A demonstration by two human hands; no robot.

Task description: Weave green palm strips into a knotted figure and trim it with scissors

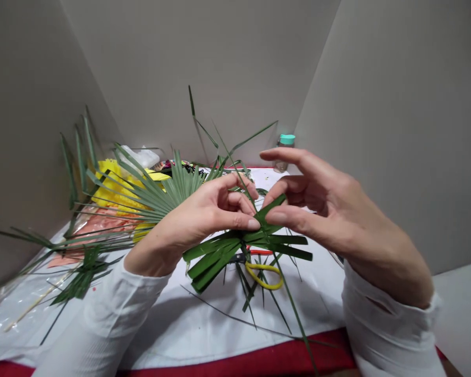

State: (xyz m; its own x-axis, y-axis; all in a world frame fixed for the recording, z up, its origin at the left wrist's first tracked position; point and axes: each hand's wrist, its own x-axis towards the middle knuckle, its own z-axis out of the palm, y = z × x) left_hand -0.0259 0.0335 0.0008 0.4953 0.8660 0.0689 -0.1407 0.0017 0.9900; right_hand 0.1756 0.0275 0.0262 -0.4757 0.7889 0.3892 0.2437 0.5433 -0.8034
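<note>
A bunch of folded green palm leaf strips [212, 256] fans out to both sides above the table. My left hand [204, 209] pinches it near the middle, thumb on top. From the other side, my right hand [317, 204] grips an upper strip of the same bunch between thumb and curled fingers, its index finger raised. One long thin strip runs down past the bunch toward the front edge. Scissors [265, 276] with a yellow and red handle lie beneath, partly hidden by the leaves.
A big palm fan leaf [180, 183] spreads at the left, near yellow material [115, 188] and a pinkish-orange sheet in plastic [98, 228]. Left front lie a woven leaf piece [84, 275] and a thin stick [35, 309]. A teal-capped bottle [286, 152] stands at the back. Grey walls enclose the table.
</note>
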